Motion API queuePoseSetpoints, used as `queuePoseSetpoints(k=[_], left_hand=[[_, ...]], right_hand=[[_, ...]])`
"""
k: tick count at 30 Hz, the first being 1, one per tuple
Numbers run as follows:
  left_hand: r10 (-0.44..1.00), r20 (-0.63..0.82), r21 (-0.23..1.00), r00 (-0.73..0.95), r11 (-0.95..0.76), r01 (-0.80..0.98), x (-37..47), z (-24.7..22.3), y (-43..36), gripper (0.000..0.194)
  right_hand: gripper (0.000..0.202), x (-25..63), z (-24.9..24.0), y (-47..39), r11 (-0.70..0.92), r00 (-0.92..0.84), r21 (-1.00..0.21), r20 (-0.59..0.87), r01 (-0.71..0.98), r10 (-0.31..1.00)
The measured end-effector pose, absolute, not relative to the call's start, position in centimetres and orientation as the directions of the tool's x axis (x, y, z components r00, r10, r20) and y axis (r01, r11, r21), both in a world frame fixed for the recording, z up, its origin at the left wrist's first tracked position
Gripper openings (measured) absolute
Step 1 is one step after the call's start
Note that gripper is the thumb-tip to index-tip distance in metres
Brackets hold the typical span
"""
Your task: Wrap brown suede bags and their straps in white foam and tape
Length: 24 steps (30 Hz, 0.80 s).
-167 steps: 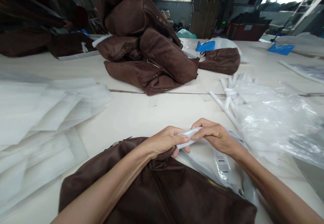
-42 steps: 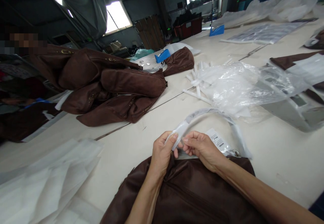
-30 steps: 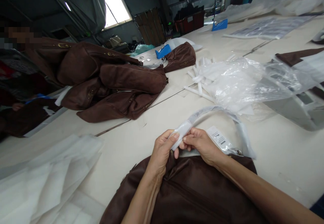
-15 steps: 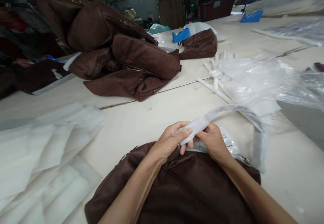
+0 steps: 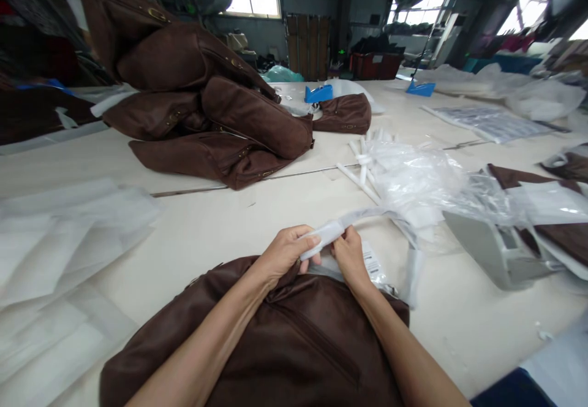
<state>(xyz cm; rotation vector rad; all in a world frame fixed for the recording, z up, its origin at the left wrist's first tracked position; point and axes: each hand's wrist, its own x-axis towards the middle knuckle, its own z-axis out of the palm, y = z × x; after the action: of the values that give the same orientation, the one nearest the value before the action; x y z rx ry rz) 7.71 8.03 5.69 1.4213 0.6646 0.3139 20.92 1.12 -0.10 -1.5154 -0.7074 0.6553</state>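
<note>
A dark brown handbag [image 5: 316, 339] lies in front of me, its zipped side facing up. Its strap [image 5: 367, 214] arches above the far edge, covered in thin whitish wrapping, with a thicker white sleeve [image 5: 328, 235] near its left end. My left hand [image 5: 289, 251] is closed around that sleeve, thumb on top. Beside it, my right hand [image 5: 350, 252] pinches at the strap's underside by the sleeve's right end; its fingertips are partly hidden. A white label in clear plastic [image 5: 374, 263] sits just right of my right hand.
Several brown bags [image 5: 229, 113] are piled at the back left. White foam sheets [image 5: 59, 241] spread over the left side. Clear plastic bags [image 5: 413, 168] and white foam sticks [image 5: 361, 177] lie right of centre. Blue tape dispensers [image 5: 318, 94] stand farther back. A grey bin-like object [image 5: 500, 251] is at right.
My view has turned up and to the right, showing more of the room and the right side of the table. Both hands keep their hold on the wrapped strap.
</note>
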Motion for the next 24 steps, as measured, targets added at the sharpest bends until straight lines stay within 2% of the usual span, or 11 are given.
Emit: queuePoseSetpoints(k=[3, 6, 9, 11, 13, 15, 17, 19, 24], left_hand=[[0.671, -0.228, 0.973, 0.706, 0.135, 0.186, 8.0, 6.3, 8.4, 0.037], [0.732, -0.215, 0.975, 0.646, 0.124, 0.184, 8.3, 7.1, 8.9, 0.034], [0.786, -0.223, 0.972, 0.576, 0.136, 0.192, 8.9, 7.6, 9.7, 0.029], [0.816, -0.232, 0.969, 0.529, 0.149, 0.194, 9.3, 7.6, 10.3, 0.024], [0.845, -0.238, 0.967, 0.478, 0.162, 0.194, 9.7, 7.6, 10.8, 0.02], [0.878, -0.236, 0.967, 0.417, 0.17, 0.191, 10.1, 7.6, 11.5, 0.016], [0.912, -0.227, 0.967, 0.342, 0.169, 0.191, 10.5, 7.6, 12.3, 0.012], [0.944, -0.213, 0.966, 0.253, 0.165, 0.199, 10.8, 7.7, 13.4, 0.011], [0.985, -0.17, 0.945, 0.027, 0.156, 0.286, 9.2, 9.2, 17.7, 0.031]], right_hand=[[0.028, 21.5, 1.6, -0.7, -0.081, 0.633, -0.992, 0.001, 0.1, 0.774], [0.027, 22.7, 4.2, -5.7, -0.138, 0.632, -0.96, 0.051, 0.246, 0.773], [0.035, 24.3, 5.7, -12.7, -0.32, 0.659, -0.848, 0.045, 0.422, 0.75], [0.042, 24.6, 5.5, -17.1, -0.477, 0.639, -0.791, -0.146, 0.383, 0.756], [0.047, 23.8, 4.4, -20.2, -0.575, 0.588, -0.784, -0.356, 0.235, 0.726], [0.063, 21.9, 2.9, -21.8, -0.566, 0.576, -0.819, -0.419, 0.093, 0.702], [0.087, 19.6, 1.5, -22.0, -0.491, 0.625, -0.868, -0.344, 0.074, 0.701], [0.094, 18.2, 0.7, -20.7, -0.417, 0.653, -0.902, -0.247, 0.116, 0.716], [0.061, 23.1, 3.2, -13.3, -0.197, 0.688, -0.952, 0.019, 0.234, 0.726]])
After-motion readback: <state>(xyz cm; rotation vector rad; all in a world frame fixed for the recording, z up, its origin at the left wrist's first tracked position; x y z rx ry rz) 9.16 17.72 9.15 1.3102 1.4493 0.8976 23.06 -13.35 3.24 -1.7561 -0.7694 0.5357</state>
